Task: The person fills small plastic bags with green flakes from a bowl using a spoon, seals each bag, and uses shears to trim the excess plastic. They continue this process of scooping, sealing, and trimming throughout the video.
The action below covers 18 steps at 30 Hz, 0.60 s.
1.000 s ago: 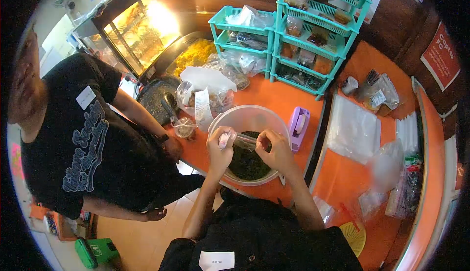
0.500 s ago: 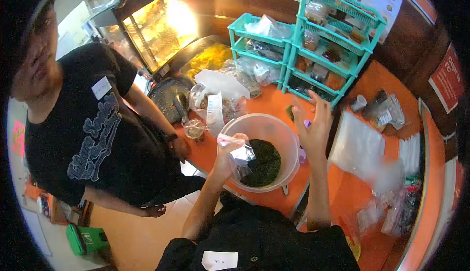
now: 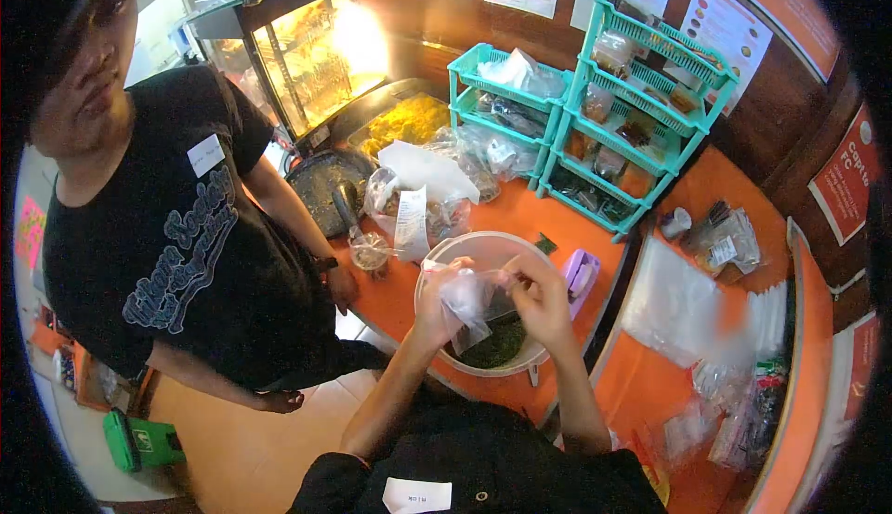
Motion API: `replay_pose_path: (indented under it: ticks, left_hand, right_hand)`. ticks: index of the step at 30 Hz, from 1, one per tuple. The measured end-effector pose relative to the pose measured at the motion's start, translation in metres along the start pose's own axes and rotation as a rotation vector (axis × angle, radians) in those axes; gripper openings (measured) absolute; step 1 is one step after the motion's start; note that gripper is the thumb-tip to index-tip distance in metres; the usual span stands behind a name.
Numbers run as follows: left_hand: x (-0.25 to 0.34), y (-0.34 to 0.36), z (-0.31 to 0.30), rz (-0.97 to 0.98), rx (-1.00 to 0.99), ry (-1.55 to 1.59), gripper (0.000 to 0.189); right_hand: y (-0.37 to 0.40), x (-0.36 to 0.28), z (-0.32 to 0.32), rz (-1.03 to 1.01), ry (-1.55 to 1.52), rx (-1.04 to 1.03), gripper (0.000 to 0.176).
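Over a translucent white tub (image 3: pixel 433 256), my left hand (image 3: pixel 437 314) grips a small clear plastic bag (image 3: pixel 471 308). My right hand (image 3: pixel 544 298) pinches the bag's upper edge from the other side, its fingers closed together. Inside the tub lies a dark green, finely chopped mass (image 3: pixel 492 349), partly hidden by the bag and hands. A purple tape dispenser-like object (image 3: pixel 583 277) sits just right of the tub, and a small dark green scrap (image 3: pixel 545 244) lies behind it.
A co-worker in a black T-shirt (image 3: pixel 186 235) stands at the left, one hand by the orange counter (image 3: pixel 376 296). Turquoise tiered racks (image 3: pixel 632 133), a lit food warmer (image 3: pixel 307 59) and bagged food (image 3: pixel 418 207) stand behind. Clear plastic bags (image 3: pixel 674 305) lie at the right.
My right hand has come down from its raised, spread position beside the tub and now pinches the bag's edge. The left hand still holds the bag. The view has shifted slightly.
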<state>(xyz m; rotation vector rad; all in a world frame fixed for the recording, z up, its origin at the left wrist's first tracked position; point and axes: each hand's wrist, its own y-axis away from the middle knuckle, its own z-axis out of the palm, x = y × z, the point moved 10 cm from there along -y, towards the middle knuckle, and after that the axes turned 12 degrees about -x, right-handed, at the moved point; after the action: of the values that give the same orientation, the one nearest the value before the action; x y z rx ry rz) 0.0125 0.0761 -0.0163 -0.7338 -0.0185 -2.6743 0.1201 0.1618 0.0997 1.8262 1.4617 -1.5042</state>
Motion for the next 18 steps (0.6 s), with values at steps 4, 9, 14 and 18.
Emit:
replay_pose_path:
  ticks: [4,9,14,18]
  left_hand:
    - [0.007,0.005,-0.013,0.022,0.052,0.007,0.011]
    - [0.005,0.005,-0.02,0.058,0.026,-0.153,0.011]
    - [-0.007,-0.007,-0.005,0.054,-0.073,-0.216,0.01]
    - [0.001,0.01,0.021,0.032,0.141,-0.222,0.03]
  right_hand:
    - [0.003,0.016,-0.042,0.092,-0.099,0.177,0.008]
    - [0.013,-0.033,-0.071,-0.029,0.469,0.501,0.013]
    - [0.017,-0.055,0.004,-0.296,0.669,0.299,0.011]
    - [0.022,-0.055,0.04,-0.312,0.61,0.117,0.014]
